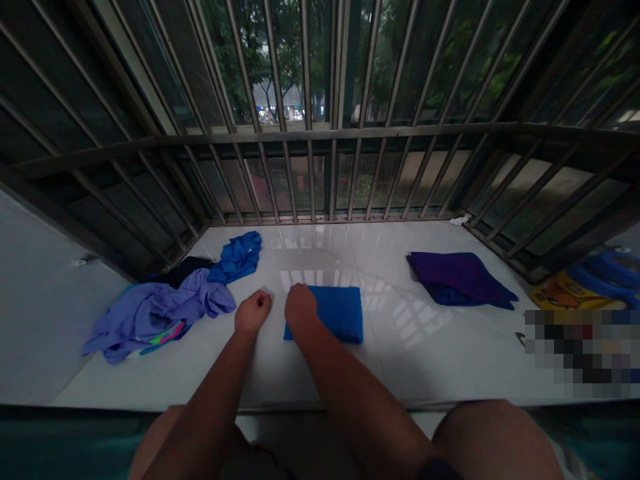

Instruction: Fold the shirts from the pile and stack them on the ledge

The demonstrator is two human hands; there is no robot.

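Observation:
A blue cloth (341, 313), folded into a neat rectangle, lies flat on the white ledge before me. My right hand (301, 305) is closed at its upper left part, fingers curled down onto the fabric; the fingertips are hidden. Just left of the cloth, apart from it, my left hand (253, 311) rests curled in a loose fist on the ledge, with nothing visible in it. Near that hand lie a crumpled lavender garment (163, 310) and a bunched blue garment (239, 257).
Dark fabric (185, 272) lies behind the lavender garment. On the right is a folded purple cloth (463, 277), then a yellow and blue container (585, 283). Metal bars (310, 133) close off the far side of the white ledge (400, 360).

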